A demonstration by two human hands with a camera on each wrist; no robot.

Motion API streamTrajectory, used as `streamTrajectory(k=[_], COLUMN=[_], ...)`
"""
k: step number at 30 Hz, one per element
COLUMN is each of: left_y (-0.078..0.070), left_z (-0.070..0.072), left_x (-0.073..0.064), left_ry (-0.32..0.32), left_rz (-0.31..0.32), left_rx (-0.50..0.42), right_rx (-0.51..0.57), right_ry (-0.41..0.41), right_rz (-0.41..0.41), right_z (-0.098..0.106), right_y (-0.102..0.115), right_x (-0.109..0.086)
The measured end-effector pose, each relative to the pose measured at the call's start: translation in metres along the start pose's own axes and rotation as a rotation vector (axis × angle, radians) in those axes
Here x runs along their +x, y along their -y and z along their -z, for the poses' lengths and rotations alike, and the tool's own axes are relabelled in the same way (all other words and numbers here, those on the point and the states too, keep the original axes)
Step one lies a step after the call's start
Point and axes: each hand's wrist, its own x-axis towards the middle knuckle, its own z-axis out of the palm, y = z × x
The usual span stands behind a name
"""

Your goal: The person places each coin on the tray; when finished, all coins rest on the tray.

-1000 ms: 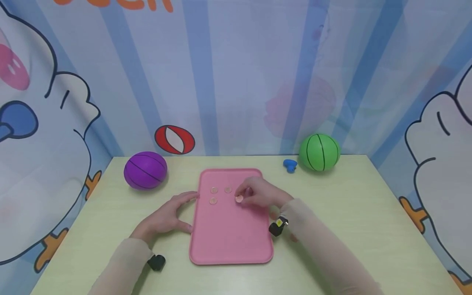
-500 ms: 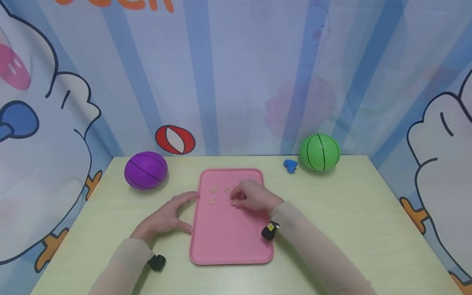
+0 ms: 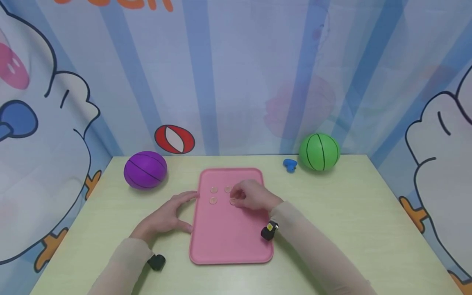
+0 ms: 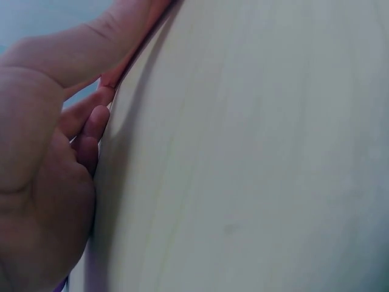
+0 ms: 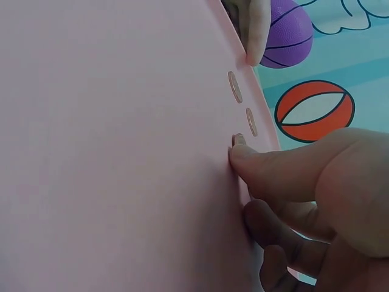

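A pink tray (image 3: 232, 241) lies on the table. Three small round coins lie flat near its far end: one coin (image 3: 214, 189) at the far left, a nearer coin (image 3: 213, 200), and another coin (image 3: 227, 189) just left of the right hand. The right hand (image 3: 254, 196) pinches a fourth-corner coin (image 3: 232, 201) between thumb and fingertips, down at the tray's surface; the fingers hide most of it. In the right wrist view the thumb (image 5: 279, 173) covers that coin. The left hand (image 3: 166, 215) is spread, its fingertips and thumb touching the tray's left edge.
A purple ball (image 3: 145, 170) stands on the table at the back left. At the back right are a green ball (image 3: 319, 151) and a small blue object (image 3: 290, 165). A printed curtain (image 3: 236, 82) hangs behind the table.
The right hand has moved slightly left and toward the near side with its coin, down to the tray beside the other coins. Over the last half second it barely moves. The left hand stays put.
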Motion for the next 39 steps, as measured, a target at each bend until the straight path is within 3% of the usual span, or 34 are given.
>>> streamTrajectory(k=[13, 24, 39], left_y=[0.002, 0.000, 0.001], left_z=[0.000, 0.001, 0.002], left_x=[0.000, -0.001, 0.000], left_ry=[0.002, 0.010, 0.011], left_rz=[0.003, 0.028, 0.000], left_rx=[-0.006, -0.015, -0.012], right_rx=[-0.051, -0.067, -0.061], right_ry=[-0.015, -0.036, -0.057], right_rz=[-0.046, -0.033, -0.019], right_z=[-0.003, -0.007, -0.008], right_y=[0.005, 0.006, 0.009], right_x=[0.005, 0.011, 0.012])
